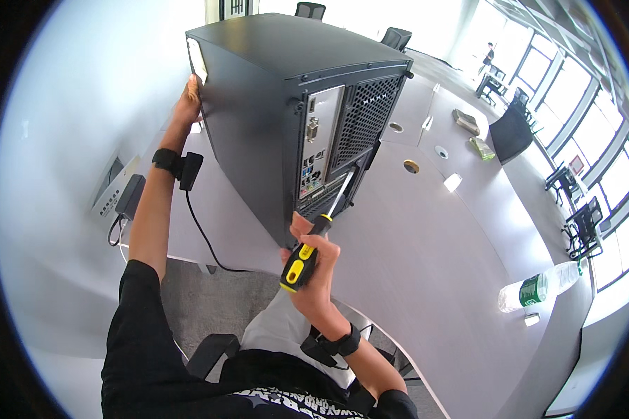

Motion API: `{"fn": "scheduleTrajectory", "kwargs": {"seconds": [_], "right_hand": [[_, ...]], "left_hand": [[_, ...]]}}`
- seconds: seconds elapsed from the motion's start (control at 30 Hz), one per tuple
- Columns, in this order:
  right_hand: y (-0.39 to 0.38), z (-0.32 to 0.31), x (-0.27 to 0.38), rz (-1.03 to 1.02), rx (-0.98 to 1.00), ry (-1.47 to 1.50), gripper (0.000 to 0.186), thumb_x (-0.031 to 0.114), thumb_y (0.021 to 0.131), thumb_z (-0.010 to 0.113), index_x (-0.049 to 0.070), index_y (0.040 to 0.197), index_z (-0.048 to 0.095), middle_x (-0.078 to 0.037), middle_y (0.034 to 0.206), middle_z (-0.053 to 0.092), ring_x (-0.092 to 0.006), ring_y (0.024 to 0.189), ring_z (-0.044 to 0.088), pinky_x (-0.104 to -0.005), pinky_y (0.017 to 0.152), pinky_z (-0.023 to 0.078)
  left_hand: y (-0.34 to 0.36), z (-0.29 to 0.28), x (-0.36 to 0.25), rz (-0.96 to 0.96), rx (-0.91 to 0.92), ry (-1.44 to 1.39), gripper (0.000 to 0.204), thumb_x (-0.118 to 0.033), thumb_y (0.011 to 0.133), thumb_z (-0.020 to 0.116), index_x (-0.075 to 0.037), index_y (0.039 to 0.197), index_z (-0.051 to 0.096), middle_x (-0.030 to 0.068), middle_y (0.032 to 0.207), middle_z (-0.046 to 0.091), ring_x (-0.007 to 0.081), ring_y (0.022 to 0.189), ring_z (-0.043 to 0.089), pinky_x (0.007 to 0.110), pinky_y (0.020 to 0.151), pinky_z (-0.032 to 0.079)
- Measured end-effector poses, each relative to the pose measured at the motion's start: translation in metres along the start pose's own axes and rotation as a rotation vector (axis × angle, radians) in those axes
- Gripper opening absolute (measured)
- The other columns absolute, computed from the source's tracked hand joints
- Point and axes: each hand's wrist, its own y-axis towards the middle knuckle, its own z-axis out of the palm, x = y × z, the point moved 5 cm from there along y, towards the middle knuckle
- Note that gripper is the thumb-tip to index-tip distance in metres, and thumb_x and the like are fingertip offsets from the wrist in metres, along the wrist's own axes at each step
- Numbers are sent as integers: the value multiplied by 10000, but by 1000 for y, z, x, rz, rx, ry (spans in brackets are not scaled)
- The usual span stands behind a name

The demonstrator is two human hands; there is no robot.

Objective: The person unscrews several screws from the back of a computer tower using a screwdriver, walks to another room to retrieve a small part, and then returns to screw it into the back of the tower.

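A black computer tower (248,112) stands on the grey desk, its rear panel with ports and a mesh grille turned toward the right. My left hand (188,103) grips the far left edge of the case, thumb showing and the other fingers mostly hidden. In my right hand (318,269) is a black and yellow screwdriver (302,263), fingers wrapped round its handle. Its metal shaft points up and away, the tip reaching the lower right part of the rear panel near the expansion slots. Whether the tip sits on a screw cannot be made out.
The curved grey desk (433,258) bears a plastic bottle (538,288) lying on its side at the right, a grey-brown packet (466,121) and a green packet (481,148) farther back. A cable hole (411,167) opens beside the tower. A black cable (206,241) hangs from my left wrist.
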Motion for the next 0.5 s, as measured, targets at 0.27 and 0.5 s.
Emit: {"fn": "scheduleTrajectory", "kwargs": {"seconds": [0.27, 0.5], "right_hand": [[4, 11, -2, -98, 207, 28, 635, -246, 720, 619, 94, 1229, 447, -294, 1559, 248, -475, 1431, 299, -414, 928, 535], [-7, -44, -19, -102, 175, -190, 651, -224, 744, 618, 136, 1271, 489, -249, 1410, 388, -411, 1265, 451, -447, 902, 536]], "left_hand": [[41, 33, 17, 95, 105, -142, 869, -756, 937, 328, -25, 1382, 482, 90, 1076, 590, 193, 880, 572, 346, 748, 503], [-7, 13, 1, 85, 73, -168, 940, -688, 933, 448, -7, 1539, 215, 263, 1533, 285, 397, 1392, 350, 480, 1126, 332]]}}
